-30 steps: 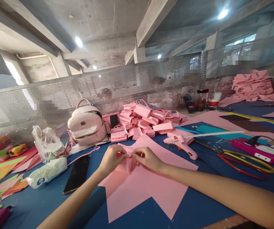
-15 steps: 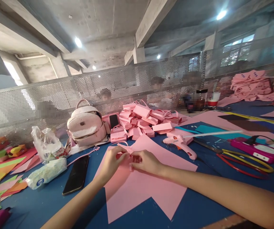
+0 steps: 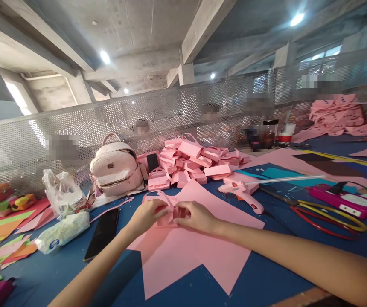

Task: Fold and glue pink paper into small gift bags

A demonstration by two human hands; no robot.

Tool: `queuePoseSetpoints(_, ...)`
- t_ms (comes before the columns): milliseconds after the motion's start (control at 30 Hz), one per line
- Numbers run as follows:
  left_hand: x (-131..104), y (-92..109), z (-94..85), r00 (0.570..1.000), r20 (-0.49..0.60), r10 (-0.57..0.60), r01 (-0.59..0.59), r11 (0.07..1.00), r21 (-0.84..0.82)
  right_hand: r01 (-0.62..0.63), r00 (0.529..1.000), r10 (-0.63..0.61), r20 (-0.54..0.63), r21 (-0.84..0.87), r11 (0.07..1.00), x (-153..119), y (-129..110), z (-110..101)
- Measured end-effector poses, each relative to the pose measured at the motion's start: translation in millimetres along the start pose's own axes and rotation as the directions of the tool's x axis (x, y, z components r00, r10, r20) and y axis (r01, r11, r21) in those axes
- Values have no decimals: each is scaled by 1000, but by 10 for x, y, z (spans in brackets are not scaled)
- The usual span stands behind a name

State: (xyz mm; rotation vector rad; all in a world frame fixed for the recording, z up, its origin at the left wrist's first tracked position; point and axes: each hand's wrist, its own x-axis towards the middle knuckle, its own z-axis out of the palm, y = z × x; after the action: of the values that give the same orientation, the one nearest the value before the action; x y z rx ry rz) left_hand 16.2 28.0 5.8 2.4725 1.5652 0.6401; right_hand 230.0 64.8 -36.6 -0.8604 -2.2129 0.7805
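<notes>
Between my hands is a small pink paper piece [image 3: 164, 219] with a thin curved strip at its top, like a little bag. My left hand [image 3: 150, 215] has its fingers closed on its left side. On its right side my right hand [image 3: 195, 216] pinches the edge. Beneath them lie large pink sheets [image 3: 199, 247] on the blue table. A heap of pink paper bags [image 3: 190, 157] sits just beyond. To the right rests a pink glue gun [image 3: 243, 192] with a long white stick in it.
A phone [image 3: 103, 234], a tissue pack [image 3: 63, 232] and a light backpack [image 3: 116, 168] stand left. Red and yellow-handled scissors [image 3: 327, 215] and a magenta power strip [image 3: 345, 202] lie right. A perforated metal screen [image 3: 170, 106] runs behind, with people beyond it.
My left hand has shifted slightly left. The small pink piece has turned, so more of its body and its curved strip shows between my hands.
</notes>
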Motion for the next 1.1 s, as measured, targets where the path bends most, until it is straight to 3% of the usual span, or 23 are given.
queuePoseSetpoints(233,-12,74,33,999,-32,-39,46,973,227,54,998,-54,-29,18,998,11,-1,-15)
queuePoseSetpoints(433,-33,105,131,999,-34,7,8,913,408,112,994,-110,-30,114,987,46,57,-34)
queuePoseSetpoints(633,-59,141,214,998,-8,68,-54,855,515,68,998,-67,-11,149,986,67,114,10)
queuePoseSetpoints(833,-89,191,246,994,-68,91,-33,801,598,36,999,-35,-15,123,992,62,129,38)
queuePoseSetpoints(967,-97,234,217,979,-107,172,-60,749,660,27,1000,-26,-10,96,995,41,105,44)
queuePoseSetpoints(1100,-176,407,85,963,-121,242,-80,681,728,27,999,-25,-34,41,999,32,76,41)
